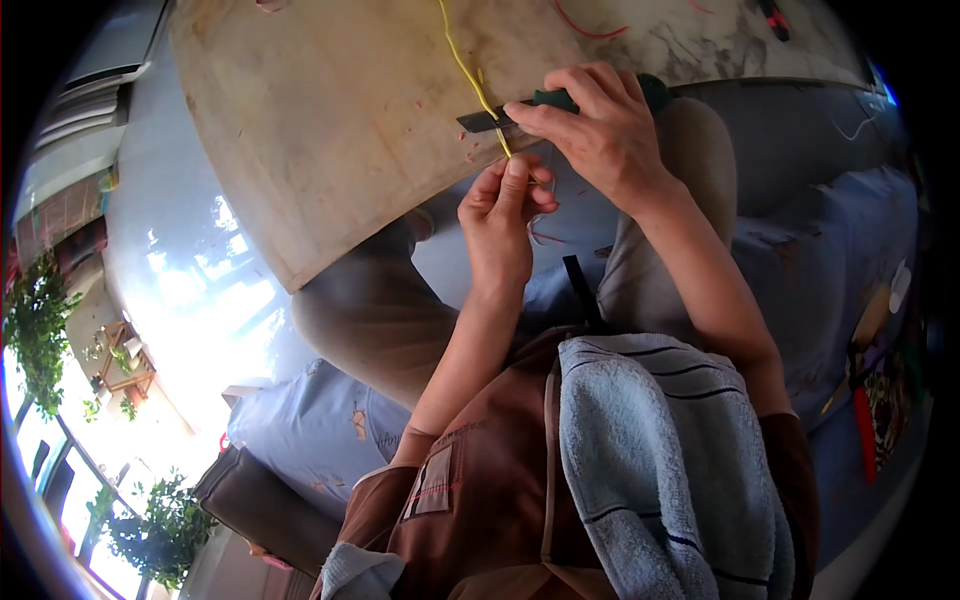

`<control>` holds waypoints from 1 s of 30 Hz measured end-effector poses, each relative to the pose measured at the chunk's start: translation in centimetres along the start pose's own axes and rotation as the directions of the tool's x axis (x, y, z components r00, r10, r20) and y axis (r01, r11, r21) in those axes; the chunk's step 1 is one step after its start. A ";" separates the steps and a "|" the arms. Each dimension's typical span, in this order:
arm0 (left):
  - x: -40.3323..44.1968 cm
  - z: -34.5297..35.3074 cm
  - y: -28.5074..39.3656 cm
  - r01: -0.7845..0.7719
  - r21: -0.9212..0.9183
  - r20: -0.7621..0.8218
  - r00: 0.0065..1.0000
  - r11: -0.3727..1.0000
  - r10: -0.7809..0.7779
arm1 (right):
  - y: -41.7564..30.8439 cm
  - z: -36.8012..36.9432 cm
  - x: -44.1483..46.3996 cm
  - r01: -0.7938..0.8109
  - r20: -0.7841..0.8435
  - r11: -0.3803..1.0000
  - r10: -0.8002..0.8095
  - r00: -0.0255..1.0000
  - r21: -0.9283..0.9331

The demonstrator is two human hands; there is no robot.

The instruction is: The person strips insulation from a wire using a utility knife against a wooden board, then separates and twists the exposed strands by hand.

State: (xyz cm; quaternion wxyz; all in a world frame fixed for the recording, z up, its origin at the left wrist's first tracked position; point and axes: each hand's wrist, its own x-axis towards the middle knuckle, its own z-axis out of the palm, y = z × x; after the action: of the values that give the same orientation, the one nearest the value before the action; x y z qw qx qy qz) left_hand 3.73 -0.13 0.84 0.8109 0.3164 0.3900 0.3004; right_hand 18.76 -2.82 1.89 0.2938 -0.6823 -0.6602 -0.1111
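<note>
A thin yellow wire (463,62) runs from the top edge of the view down over the wooden board (330,120). Its near end is pinched between the thumb and fingers of my left hand (503,202), just off the board's front edge. My right hand (605,130) is wrapped round the dark green handle of a knife (478,122), index finger extended along the blade. The flat, dark blade lies across the wire a little above my left fingertips. Whether it has cut into the covering is too small to tell.
Small reddish scraps lie on the board. Farther back are a red wire (590,32) and a red-and-black tool (774,20) on the marbled surface. A light blue towel (640,430) rests on my lap over a brown apron (490,470). Cloth-covered seating (830,240) is beside me.
</note>
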 end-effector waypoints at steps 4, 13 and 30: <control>0.1 0.0 0.0 0.013 -0.032 0.001 1.000 0.999 -0.013 | 0.4 0.7 0.5 -0.010 -0.003 1.000 0.010 1.000 0.014; -1.8 -0.2 0.0 0.054 0.019 -0.008 0.999 0.998 -0.054 | -0.1 -0.6 0.4 0.016 0.059 0.998 -0.020 0.998 0.065; -0.5 0.8 1.0 -0.021 0.144 -0.044 0.999 0.989 0.028 | -1.0 -1.6 -0.9 -0.047 0.035 0.999 0.046 0.998 0.019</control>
State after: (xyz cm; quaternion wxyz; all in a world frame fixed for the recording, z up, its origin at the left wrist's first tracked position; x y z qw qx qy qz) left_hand 3.91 -0.08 2.15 0.7731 0.3715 0.4253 0.2887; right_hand 18.06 -4.55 2.95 0.2916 -0.6963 -0.6502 -0.0861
